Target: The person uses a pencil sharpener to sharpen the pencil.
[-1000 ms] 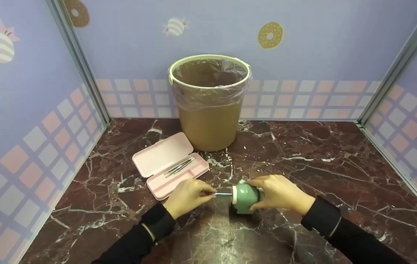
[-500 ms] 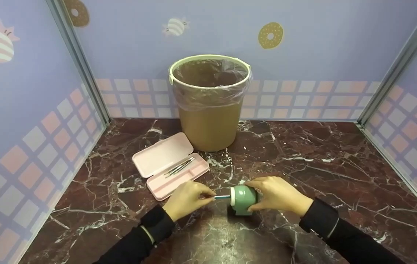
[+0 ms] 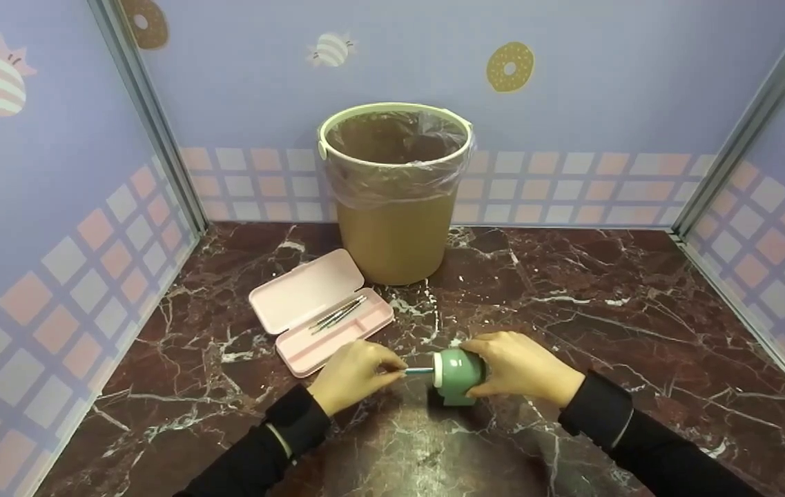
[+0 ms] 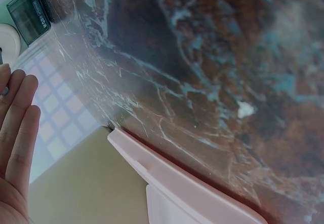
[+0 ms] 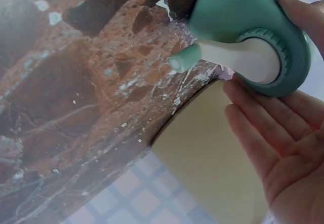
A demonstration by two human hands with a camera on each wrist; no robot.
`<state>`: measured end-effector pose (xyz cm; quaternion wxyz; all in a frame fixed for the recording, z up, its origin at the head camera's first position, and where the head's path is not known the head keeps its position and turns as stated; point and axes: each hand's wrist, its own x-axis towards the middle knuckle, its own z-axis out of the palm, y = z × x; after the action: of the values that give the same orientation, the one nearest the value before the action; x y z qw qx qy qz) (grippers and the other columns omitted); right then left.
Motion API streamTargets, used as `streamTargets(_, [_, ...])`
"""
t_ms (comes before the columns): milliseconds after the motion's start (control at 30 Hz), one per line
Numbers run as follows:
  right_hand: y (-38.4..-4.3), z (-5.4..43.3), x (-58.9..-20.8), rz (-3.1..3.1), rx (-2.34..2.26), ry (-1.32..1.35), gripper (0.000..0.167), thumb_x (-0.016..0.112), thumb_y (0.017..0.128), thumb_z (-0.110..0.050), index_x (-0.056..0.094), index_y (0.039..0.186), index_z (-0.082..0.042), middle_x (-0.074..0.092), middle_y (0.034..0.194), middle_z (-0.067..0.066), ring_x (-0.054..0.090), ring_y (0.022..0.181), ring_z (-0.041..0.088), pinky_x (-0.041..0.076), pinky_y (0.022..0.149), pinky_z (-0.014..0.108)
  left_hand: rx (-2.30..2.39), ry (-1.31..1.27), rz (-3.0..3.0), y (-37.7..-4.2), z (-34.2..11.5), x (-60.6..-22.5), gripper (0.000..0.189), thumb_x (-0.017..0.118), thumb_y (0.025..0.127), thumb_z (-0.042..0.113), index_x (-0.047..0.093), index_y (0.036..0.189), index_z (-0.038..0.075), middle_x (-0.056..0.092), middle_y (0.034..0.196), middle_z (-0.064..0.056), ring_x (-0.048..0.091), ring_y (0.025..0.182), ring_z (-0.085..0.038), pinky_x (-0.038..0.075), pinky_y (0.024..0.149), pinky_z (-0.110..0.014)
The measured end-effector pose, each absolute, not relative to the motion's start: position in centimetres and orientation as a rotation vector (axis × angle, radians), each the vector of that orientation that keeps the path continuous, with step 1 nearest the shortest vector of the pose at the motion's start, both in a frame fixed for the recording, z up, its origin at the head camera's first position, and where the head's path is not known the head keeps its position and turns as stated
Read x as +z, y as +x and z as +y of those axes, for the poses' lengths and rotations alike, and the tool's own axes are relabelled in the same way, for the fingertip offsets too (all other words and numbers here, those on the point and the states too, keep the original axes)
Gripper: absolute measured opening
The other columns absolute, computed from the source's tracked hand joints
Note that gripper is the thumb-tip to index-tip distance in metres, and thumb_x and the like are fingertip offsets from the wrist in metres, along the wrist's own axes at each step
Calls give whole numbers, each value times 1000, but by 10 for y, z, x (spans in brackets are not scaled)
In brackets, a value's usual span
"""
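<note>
My left hand [image 3: 354,373] pinches a blue pencil [image 3: 420,371] between thumb and fingertips. The pencil's far end is hidden inside the white front of a green crank pencil sharpener [image 3: 460,373]. From the other side, my right hand [image 3: 522,366] grips the sharpener's body, thumb below and fingers over it. In the right wrist view, the white crank handle [image 5: 230,57] with its green knob [image 5: 185,58] points away from the right hand, with no fingers on it. A dark see-through shavings drawer [image 4: 30,13] shows on the sharpener in the left wrist view.
A pink pencil case [image 3: 299,352] lies open beyond the left hand, with several pencils [image 3: 338,314] inside. Behind it stands a tan bin [image 3: 395,235] lined with a clear bag. Small white bits are scattered on the marbled tabletop [image 3: 572,290]; patterned walls surround it.
The sharpener has shifted slightly left and toward the person, the right hand moving along with it. The left hand keeps its pinch on the pencil, almost in place.
</note>
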<state>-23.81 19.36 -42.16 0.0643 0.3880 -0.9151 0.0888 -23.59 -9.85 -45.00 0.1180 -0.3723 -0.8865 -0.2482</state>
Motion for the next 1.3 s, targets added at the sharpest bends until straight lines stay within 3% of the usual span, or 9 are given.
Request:
streamTargets(600, [-239,196,-422,-2793,347,1178,64,91,72,-41,71,124,-8,79,106,6,74,84,16,59,71,30,-787,-1093,-2625,-237,-92,-447,10,80,86,15,81,94,9,81,92,-6,77,79,-17,62,76,-28])
streamTargets(1300, [-239,194,-423,-2787,344,1171,56,91,70,-37,72,116,-11,79,100,4,72,78,14,58,69,28,-760,-1124,-2600,-239,-82,-447,9,81,85,15,81,93,10,81,91,-4,77,78,-15,61,77,-26])
